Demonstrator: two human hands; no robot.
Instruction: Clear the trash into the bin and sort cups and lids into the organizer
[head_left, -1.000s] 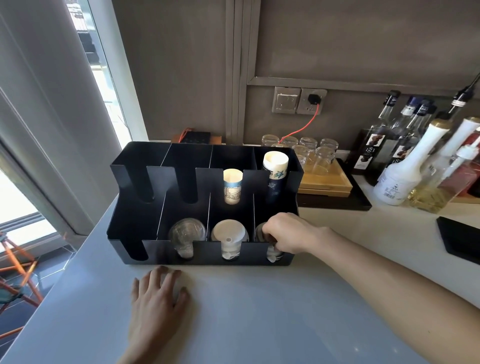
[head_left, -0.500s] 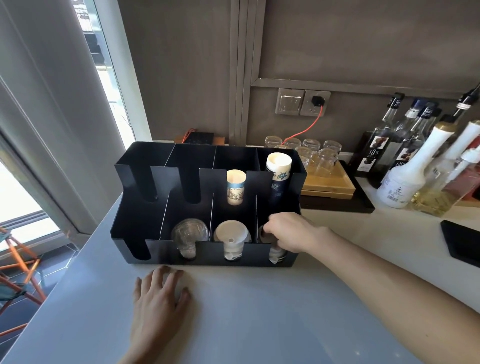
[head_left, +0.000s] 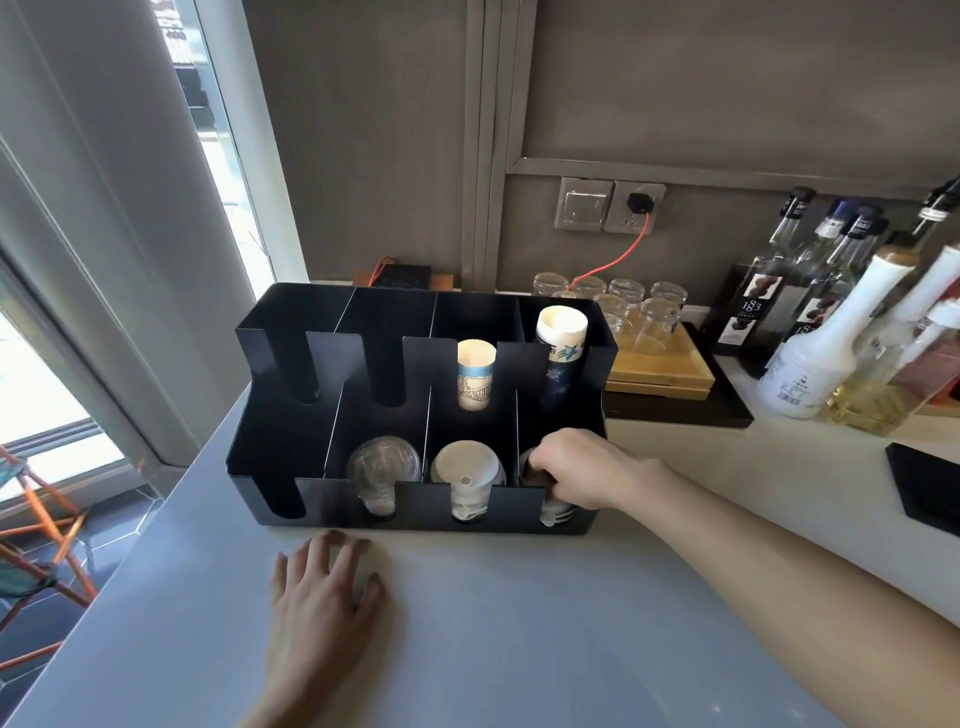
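A black organizer (head_left: 291, 441) stands on the pale counter. Its back row holds a small light-blue paper cup stack (head_left: 475, 376) and a taller dark-blue paper cup stack (head_left: 560, 353). In the front row sit clear lids (head_left: 382, 467), white lids (head_left: 467, 475) and, at the far right, dark lids (head_left: 553, 512). My right hand (head_left: 582, 467) reaches into that right front slot, fingers curled on the dark lids, which it mostly hides. My left hand (head_left: 324, 592) rests flat on the counter in front of the organizer.
Upturned glasses (head_left: 657, 312) sit on a wooden tray (head_left: 665, 371) behind the organizer. Syrup bottles (head_left: 810, 364) crowd the right. A black coaster (head_left: 924, 488) lies at the right edge. A red cable runs to the wall socket (head_left: 639, 205). The counter's left edge drops to the floor.
Almost nothing moved. My right hand stays in the right front slot on the dark lids and has shifted only slightly; my left hand stays flat on the counter.
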